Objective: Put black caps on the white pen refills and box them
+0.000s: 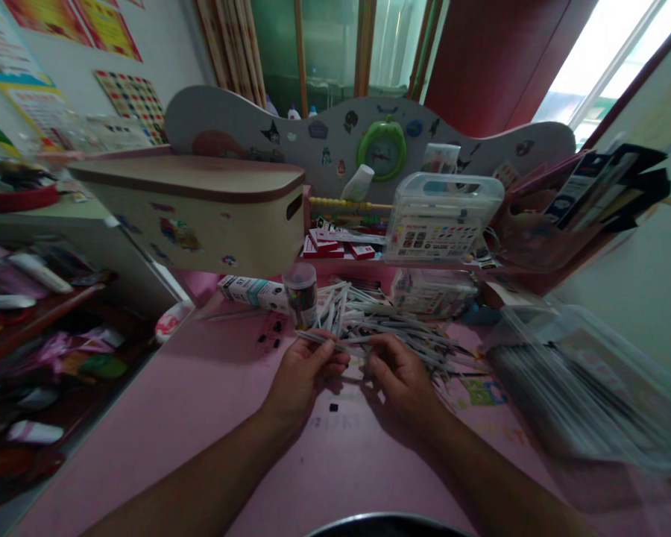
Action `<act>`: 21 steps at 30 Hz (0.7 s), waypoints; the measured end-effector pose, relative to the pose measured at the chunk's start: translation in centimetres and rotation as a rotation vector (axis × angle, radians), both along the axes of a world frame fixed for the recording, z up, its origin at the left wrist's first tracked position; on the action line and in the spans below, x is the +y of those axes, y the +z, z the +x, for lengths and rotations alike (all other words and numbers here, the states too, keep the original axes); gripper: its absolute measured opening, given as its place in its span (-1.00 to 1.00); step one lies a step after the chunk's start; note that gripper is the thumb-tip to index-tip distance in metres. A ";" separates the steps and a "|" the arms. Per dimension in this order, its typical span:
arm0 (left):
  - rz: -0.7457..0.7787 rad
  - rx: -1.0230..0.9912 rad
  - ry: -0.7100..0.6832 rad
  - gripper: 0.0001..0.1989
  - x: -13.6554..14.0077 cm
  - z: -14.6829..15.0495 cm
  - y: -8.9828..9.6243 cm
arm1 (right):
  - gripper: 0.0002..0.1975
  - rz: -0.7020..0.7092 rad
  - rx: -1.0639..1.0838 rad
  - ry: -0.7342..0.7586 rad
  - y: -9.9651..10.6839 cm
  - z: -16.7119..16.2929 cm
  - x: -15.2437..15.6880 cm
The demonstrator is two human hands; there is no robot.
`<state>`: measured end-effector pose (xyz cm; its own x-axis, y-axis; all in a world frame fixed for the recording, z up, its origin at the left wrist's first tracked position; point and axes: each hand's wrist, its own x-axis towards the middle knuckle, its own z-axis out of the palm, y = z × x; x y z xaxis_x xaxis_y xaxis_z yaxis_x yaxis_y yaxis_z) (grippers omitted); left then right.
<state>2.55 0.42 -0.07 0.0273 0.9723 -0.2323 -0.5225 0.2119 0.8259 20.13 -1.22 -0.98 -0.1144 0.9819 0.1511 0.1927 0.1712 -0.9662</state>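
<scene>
**Head view: one grey stick held across both hands**

A thin grey stick [335, 341] is pinched at its ends by the left hand [307, 373] and the right hand [399, 373], low over the pink desk [201, 418]. Just behind it, a loose pile of sticks [391, 321] is spread out — judged largely unsorted, with most of the work left. A small dark jar [300, 294] stands beside the pile, a clear plastic case [441, 216] further back. At the right — close to the forearm — a clear tray [587, 388] crowds the desk.
</scene>
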 end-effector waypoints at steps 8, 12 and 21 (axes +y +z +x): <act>0.205 0.055 0.356 -0.71 1.2 -1.0 1.0 | -0.83 0.355 -0.365 -0.056 1.2 -0.1 0.1; 0.237 0.069 0.313 -0.71 1.2 -1.3 1.8 | -0.76 0.409 -0.406 -0.049 0.7 -0.2 0.3; 0.239 0.227 0.316 -0.67 1.9 -2.8 3.4 | -0.77 0.479 -0.495 0.078 1.4 -0.5 0.0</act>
